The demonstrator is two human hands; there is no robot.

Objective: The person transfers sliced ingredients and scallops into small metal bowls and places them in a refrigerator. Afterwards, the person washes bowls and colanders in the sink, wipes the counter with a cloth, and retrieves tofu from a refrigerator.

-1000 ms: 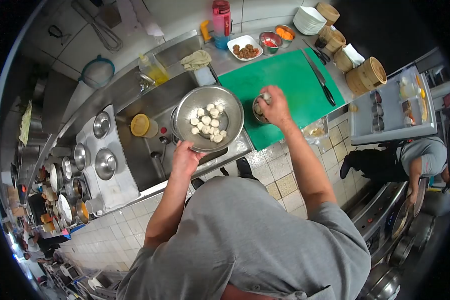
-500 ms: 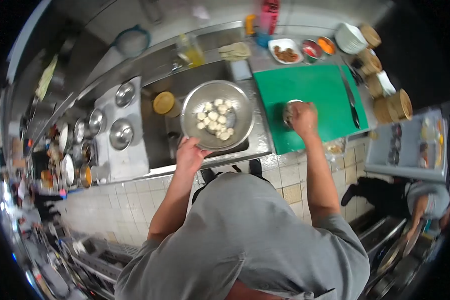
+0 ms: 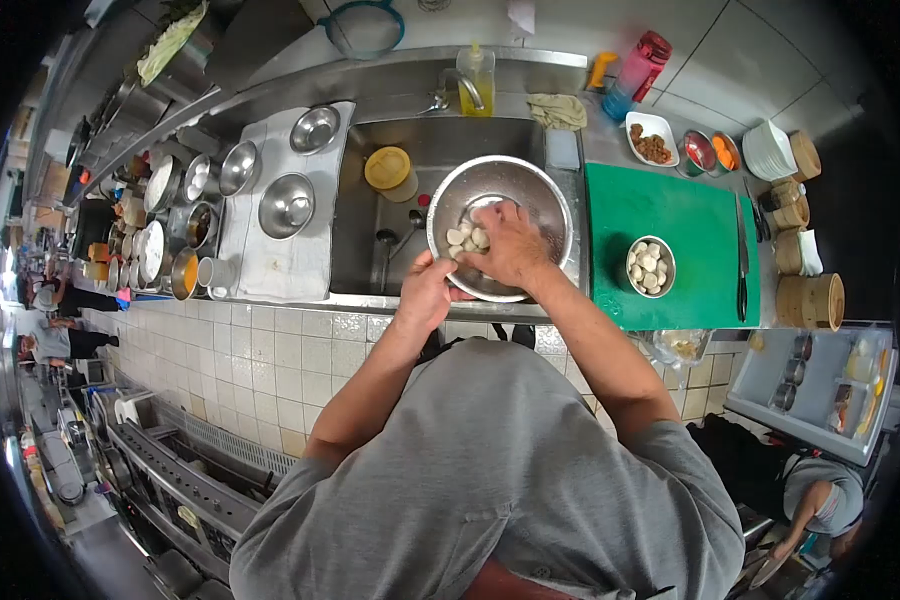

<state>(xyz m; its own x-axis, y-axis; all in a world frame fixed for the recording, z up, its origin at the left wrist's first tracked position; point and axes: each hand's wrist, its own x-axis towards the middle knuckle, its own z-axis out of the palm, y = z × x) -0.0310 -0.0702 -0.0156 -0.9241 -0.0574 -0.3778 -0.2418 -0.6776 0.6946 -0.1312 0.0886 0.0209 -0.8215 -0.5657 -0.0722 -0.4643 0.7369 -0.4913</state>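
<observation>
A large steel mixing bowl [image 3: 553, 205] sits over the right side of the sink with small white balls [image 3: 460, 240] in it. At its near left rim my left hand [image 3: 427, 292] is closed on the edge. My right hand [image 3: 512, 245] reaches down inside, fingers and thumb curled around some of the balls; the palm side is hidden. A small metal bowl [image 3: 651, 267] filled with similar white balls stands on the green cutting board [image 3: 630, 205], to the right of both hands.
A knife [image 3: 742, 255] lies along the board's right side. Behind it are a dish of brown food [image 3: 652, 140] and small bowls of red and orange pieces. The sink [image 3: 370, 135] holds a yellow-lidded tub [image 3: 390, 172] and ladles. Metal bowls [image 3: 287, 206] rest on a white cloth at left.
My right hand has moved left from the small bowl into the large bowl, uncovering the white balls in the small one. My left hand stays on the large bowl's rim. The view has shifted.
</observation>
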